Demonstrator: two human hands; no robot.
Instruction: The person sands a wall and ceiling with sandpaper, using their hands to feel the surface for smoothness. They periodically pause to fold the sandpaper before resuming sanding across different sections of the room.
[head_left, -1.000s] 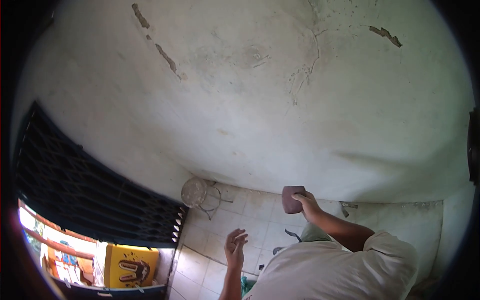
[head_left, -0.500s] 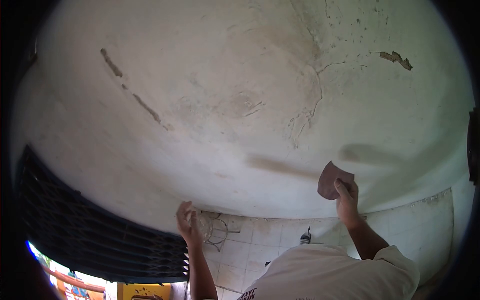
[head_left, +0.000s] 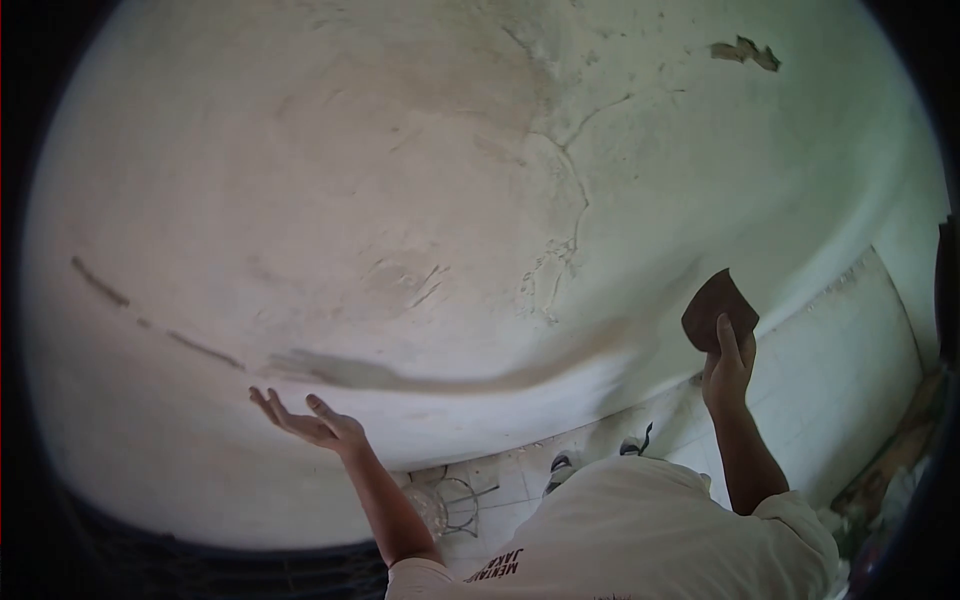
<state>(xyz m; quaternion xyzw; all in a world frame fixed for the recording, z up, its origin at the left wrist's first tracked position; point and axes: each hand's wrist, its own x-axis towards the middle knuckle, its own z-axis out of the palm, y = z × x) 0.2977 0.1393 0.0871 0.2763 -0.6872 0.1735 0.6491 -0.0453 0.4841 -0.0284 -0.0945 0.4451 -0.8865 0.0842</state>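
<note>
My right hand [head_left: 730,372] grips a reddish-brown piece of sandpaper [head_left: 716,308], thumb on its face, slightly curved and raised in front of the wall. On the left, my left hand [head_left: 318,424] is held up with fingers spread and nothing in it, close to the lower end of a narrow groove [head_left: 205,349] in the plaster. Before me rises a pale plastered wall [head_left: 420,200], smudged with grey. A branching crack [head_left: 578,190] runs down its middle, with rough scraped marks beside it. Higher on the right is a chipped patch [head_left: 745,53].
Below my left arm stands a round metal-framed stool [head_left: 458,503] on the tiled floor [head_left: 507,490]. My shoes [head_left: 562,463] are near the wall's foot. A dark lattice grille [head_left: 250,572] lies at lower left, and a heap of cloth-like items [head_left: 895,480] at lower right.
The view has swung left and tilted. My left hand has risen leftward toward the wall with its fingers spreading; the right hand still holds the sandpaper, now further right.
</note>
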